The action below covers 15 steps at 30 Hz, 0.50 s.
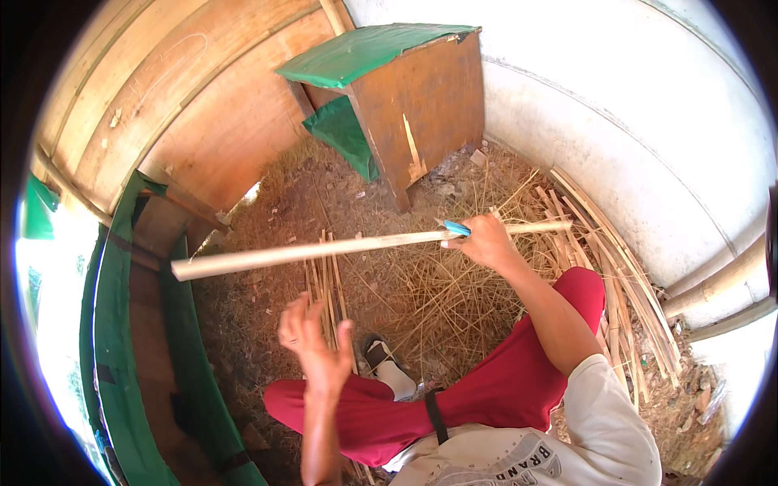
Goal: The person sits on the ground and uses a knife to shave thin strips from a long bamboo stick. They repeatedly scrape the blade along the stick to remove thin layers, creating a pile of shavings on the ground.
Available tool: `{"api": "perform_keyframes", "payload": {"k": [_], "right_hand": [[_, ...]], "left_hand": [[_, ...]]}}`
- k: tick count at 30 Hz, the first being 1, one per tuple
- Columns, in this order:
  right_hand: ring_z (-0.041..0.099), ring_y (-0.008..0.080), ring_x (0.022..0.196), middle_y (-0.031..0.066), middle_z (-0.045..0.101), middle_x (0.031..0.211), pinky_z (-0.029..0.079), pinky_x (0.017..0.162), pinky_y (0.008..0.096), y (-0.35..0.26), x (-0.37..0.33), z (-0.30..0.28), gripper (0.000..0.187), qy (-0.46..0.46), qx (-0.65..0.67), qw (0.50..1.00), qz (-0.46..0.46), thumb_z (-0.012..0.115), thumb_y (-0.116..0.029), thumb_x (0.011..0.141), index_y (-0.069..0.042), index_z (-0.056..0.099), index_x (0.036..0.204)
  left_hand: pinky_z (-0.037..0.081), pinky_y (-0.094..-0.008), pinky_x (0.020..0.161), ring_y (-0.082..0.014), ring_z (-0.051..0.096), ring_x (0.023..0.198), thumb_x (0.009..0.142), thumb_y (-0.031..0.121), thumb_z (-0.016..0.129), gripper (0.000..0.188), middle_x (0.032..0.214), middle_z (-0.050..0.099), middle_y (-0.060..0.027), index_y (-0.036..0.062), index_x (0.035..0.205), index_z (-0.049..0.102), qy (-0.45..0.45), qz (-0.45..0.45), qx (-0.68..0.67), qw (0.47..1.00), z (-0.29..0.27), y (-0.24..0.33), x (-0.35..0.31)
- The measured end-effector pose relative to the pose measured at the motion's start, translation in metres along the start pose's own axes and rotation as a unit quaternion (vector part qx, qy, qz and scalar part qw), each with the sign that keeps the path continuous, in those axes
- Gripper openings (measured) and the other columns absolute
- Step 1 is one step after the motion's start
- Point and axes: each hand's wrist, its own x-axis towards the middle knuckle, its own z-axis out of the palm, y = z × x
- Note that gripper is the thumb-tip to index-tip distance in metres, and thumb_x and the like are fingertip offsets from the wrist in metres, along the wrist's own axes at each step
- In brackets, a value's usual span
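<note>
My right hand (485, 242) is closed around a long, pale bamboo strip (308, 253), held nearly level across the view. The strip's wide end reaches far left and its thin end pokes out to the right of the fist. A small blue tool (456, 228) also sits in that fist, lying against the strip; its exact kind is too small to tell. Below the strip, my left hand (316, 336) is raised with fingers apart, touching nothing. Several thin strips (331, 279) lie on the ground just beyond it.
Shavings and thin slivers (450, 300) are heaped on the dirt floor before me. More bamboo strips (620, 275) lie along the white wall (616, 130) at right. A wooden cabinet with a green cover (421, 105) stands ahead; a green-edged frame (121, 340) is at left.
</note>
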Motion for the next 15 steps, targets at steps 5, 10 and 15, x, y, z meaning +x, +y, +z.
{"api": "perform_keyframes", "payload": {"k": [5,10,15], "right_hand": [[0.059,0.0138,0.055,0.0037,0.066,0.062,0.046,0.054,0.0338,-0.028,-0.006,0.005,0.038,0.023,0.304,0.949,0.081,0.085,-0.041,0.077,-0.005,0.078,0.084],[0.068,0.0132,0.067,0.0115,0.071,0.072,0.052,0.060,0.0272,-0.041,-0.002,0.004,0.028,0.091,0.505,0.856,0.058,0.081,-0.019,0.085,0.007,0.070,0.084],[0.067,0.0131,0.068,0.0095,0.072,0.077,0.052,0.064,0.0294,-0.026,0.010,0.005,0.034,0.123,0.462,0.877,0.041,0.083,-0.028,0.083,0.003,0.073,0.094]], "left_hand": [[0.031,-0.0530,0.112,-0.0400,0.038,0.135,0.092,0.022,0.068,0.057,0.141,0.045,-0.0247,-0.0001,0.138,0.042,-0.115,-0.012,-0.310,0.944,0.064,0.062,0.015],[0.046,-0.0471,0.095,-0.0385,0.062,0.106,0.098,0.024,0.061,0.049,0.119,0.062,-0.0260,-0.0005,0.137,0.043,-0.214,-0.101,-0.405,0.883,0.113,0.114,0.044],[0.049,-0.0420,0.065,-0.0278,0.065,0.069,0.104,0.026,0.053,0.033,0.079,0.067,-0.0192,-0.0042,0.114,0.061,-0.166,-0.148,-0.380,0.898,0.124,0.124,0.056]]}}
